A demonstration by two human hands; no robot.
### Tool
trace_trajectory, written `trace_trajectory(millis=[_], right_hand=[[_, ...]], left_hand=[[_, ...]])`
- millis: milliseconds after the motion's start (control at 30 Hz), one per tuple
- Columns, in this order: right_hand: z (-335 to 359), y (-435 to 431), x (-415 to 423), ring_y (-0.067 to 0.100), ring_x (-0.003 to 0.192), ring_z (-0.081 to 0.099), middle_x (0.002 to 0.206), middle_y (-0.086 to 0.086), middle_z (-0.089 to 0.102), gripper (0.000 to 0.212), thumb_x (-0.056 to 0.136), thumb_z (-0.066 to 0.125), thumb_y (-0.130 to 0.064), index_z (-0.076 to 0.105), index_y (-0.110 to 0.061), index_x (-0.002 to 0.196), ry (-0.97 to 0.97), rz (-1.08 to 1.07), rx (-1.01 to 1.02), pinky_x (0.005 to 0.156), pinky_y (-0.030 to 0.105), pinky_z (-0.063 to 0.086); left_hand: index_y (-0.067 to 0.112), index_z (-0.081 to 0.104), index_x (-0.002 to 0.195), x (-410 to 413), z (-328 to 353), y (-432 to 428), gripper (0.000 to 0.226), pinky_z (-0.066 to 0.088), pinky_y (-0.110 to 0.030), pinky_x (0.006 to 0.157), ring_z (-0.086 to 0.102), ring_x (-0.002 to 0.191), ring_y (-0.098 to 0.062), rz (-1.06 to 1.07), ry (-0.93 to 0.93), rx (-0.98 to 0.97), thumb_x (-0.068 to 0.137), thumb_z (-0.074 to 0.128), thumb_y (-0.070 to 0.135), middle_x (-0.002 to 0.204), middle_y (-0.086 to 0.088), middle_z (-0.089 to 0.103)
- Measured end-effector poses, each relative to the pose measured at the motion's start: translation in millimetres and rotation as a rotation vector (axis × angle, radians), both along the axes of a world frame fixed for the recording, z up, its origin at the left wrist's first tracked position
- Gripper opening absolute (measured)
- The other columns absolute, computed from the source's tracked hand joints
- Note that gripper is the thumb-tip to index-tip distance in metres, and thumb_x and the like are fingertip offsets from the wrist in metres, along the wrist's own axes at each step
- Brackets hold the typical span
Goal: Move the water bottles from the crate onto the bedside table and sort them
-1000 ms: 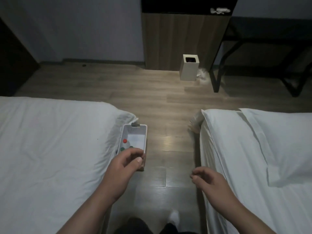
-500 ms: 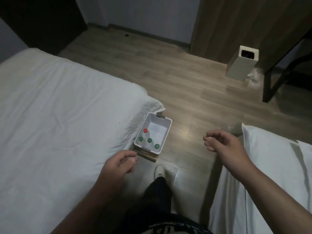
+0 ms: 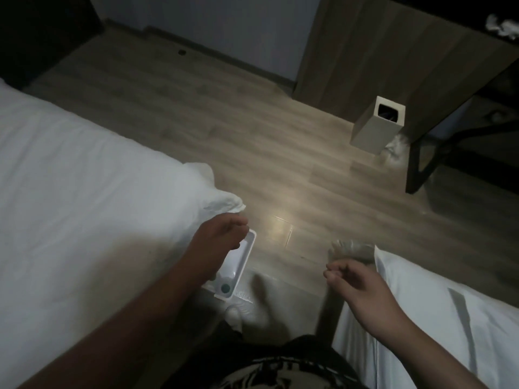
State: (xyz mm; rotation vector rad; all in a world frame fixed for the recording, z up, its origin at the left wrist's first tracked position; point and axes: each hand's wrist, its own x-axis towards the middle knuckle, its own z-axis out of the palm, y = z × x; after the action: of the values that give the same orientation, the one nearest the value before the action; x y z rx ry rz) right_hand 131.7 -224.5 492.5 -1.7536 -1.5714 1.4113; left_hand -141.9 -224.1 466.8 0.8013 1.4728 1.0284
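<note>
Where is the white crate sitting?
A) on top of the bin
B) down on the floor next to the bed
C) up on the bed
B: the crate stands on the wooden floor right beside the bed, and the left hand is over its far end.

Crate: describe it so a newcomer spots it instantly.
Find the big white bed on the left. At its corner, on the floor, a low white crate sits under the left hand. Unlike the tall beige bin, it holds a green cap.
</note>
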Motion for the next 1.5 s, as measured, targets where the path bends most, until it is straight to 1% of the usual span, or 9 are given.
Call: trace_trajectory(millis=[200,300,500,733,900,1033,1200,1333,1500], right_hand=[[-24,68,26,0.014,0.077,0.055,0.082,0.024,0.063,0.009,0.086,0.062,0.0,0.062,0.008,0.086,-0.009,0.056,-0.07,0.064,0.01,0.042],[-37,119,22,0.018,0.079,0.058,0.081,0.02,0.065,0.004,0.087,0.061,0.001,0.063,0.003,0.084,0.01,0.129,-0.106,0.075,0.024,0.045],[-53,225,2,0.025,0.078,0.064,0.083,0.016,0.069,0.017,0.084,0.064,0.001,0.068,-0.015,0.083,-0.03,0.471,-0.138,0.077,0.041,0.049],[-66,292,-61,0.005,0.083,0.066,0.092,-0.009,0.071,0.013,0.086,0.066,-0.019,0.066,-0.026,0.097,-0.146,1.028,-0.123,0.072,0.022,0.049],[-89,274,-116,0.003,0.085,0.065,0.091,-0.009,0.07,0.014,0.087,0.065,-0.018,0.064,-0.031,0.091,-0.155,1.288,-0.124,0.073,0.021,0.049],[-140,251,-147,0.004,0.09,0.064,0.096,-0.009,0.068,0.014,0.085,0.065,-0.021,0.064,-0.029,0.098,-0.287,1.449,-0.064,0.077,0.022,0.048],[-226,224,-184,0.004,0.084,0.06,0.092,-0.01,0.064,0.026,0.084,0.064,-0.029,0.063,-0.023,0.109,-0.473,1.673,0.073,0.064,0.008,0.038],[-299,207,-214,0.007,0.087,0.062,0.097,-0.009,0.065,0.032,0.083,0.065,-0.032,0.061,-0.022,0.113,-0.519,1.782,0.148,0.074,0.021,0.048],[-387,194,-251,0.014,0.098,0.062,0.114,-0.002,0.065,0.043,0.082,0.064,-0.029,0.056,-0.019,0.123,-0.532,1.893,0.237,0.084,0.024,0.046]], left_hand=[[0.027,0.068,0.092,9,3,61,0.019,0.054,-0.032,0.082,0.066,0.096,-0.016,0.038,0.056,0.036,0.074,0.063,0.031,0.101,-0.003,0.071],[0.027,0.067,0.088,12,1,76,0.008,0.049,-0.016,0.06,0.064,0.075,-0.001,0.124,0.124,0.037,0.083,0.068,0.021,0.089,0.001,0.069],[0.033,0.07,0.082,30,-9,75,0.019,0.054,-0.04,0.075,0.066,0.078,-0.009,0.412,0.22,-0.135,0.067,0.064,0.043,0.088,-0.001,0.071],[0.018,0.071,0.082,101,-21,18,0.041,0.046,-0.027,0.069,0.061,0.074,-0.01,0.862,0.106,-0.32,0.063,0.061,0.052,0.08,0.0,0.071],[0.007,0.07,0.082,133,-48,-27,0.01,0.045,-0.028,0.071,0.058,0.073,-0.007,1.172,0.037,-0.373,0.089,0.063,0.008,0.076,-0.003,0.066],[0.0,0.066,0.08,138,-97,-60,0.051,0.042,-0.03,0.069,0.053,0.068,-0.007,1.327,0.063,-0.408,0.064,0.062,0.049,0.071,0.002,0.059],[0.029,0.06,0.061,134,-178,-79,0.015,0.039,-0.018,0.059,0.049,0.057,0.003,1.302,0.05,-0.491,0.07,0.067,0.038,0.058,0.015,0.056],[0.032,0.056,0.067,118,-252,-80,0.037,0.04,-0.008,0.057,0.057,0.061,0.013,1.153,0.136,-0.556,0.083,0.068,0.001,0.06,0.031,0.062],[0.026,0.064,0.09,95,-352,-71,0.012,0.049,-0.024,0.072,0.061,0.072,0.003,1.09,0.213,-0.645,0.083,0.07,0.018,0.082,0.009,0.065]])
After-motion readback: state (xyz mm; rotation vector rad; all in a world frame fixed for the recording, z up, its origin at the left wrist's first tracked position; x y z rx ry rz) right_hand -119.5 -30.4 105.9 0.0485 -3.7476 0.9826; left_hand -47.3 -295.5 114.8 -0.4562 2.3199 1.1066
